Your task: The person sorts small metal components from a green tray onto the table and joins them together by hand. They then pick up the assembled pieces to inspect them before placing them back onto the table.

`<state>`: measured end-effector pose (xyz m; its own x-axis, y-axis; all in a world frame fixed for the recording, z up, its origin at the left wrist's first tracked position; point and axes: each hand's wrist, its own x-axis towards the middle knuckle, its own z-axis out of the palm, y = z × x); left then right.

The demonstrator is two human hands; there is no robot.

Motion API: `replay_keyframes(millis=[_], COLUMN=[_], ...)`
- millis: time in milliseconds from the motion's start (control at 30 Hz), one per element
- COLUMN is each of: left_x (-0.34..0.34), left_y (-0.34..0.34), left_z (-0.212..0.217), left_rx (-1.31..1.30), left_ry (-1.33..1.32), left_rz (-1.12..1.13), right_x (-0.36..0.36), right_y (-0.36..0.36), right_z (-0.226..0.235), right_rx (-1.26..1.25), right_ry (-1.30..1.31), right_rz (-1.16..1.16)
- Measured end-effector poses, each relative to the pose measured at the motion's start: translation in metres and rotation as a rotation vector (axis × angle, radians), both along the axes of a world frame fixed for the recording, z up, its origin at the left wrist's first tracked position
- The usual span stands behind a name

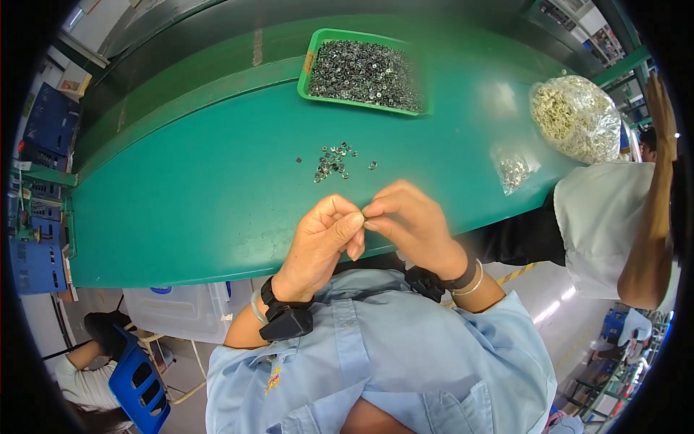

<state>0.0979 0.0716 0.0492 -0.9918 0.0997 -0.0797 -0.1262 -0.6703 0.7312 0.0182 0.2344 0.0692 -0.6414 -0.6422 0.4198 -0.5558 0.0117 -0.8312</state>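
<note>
My left hand (323,242) and my right hand (408,220) meet fingertip to fingertip over the near edge of the green table (181,210). Between the pinched fingers sits a tiny dark metal part (365,217), mostly hidden. Just beyond the hands a small pile of loose metal parts (334,160) lies on the table. Further back a green tray (312,58) holds several of the same small grey parts. Both wrists carry black bands.
A large clear bag of pale metal pieces (576,116) and a smaller clear bag (513,170) lie at the right. A person in a white top (607,224) stands at the right. White bin (177,311) and blue chair (137,383) are below left.
</note>
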Motion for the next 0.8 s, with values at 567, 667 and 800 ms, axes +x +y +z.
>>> replay_keyframes(millis=[567,667,800], left_x=[0.002,0.002,0.001], left_y=[0.011,0.012,0.011], left_z=[-0.002,0.0,0.0], left_rx=[0.405,0.387,0.281], left_ry=[-0.02,-0.025,0.004], left_rz=[-0.076,-0.063,-0.049], right_x=[0.003,0.003,0.003], right_y=[-0.001,-0.001,-0.003], right_z=[-0.006,-0.007,-0.006], right_rx=[-0.13,-0.118,-0.128], right_ry=[0.054,0.077,0.076], right_rz=[-0.008,-0.006,0.01])
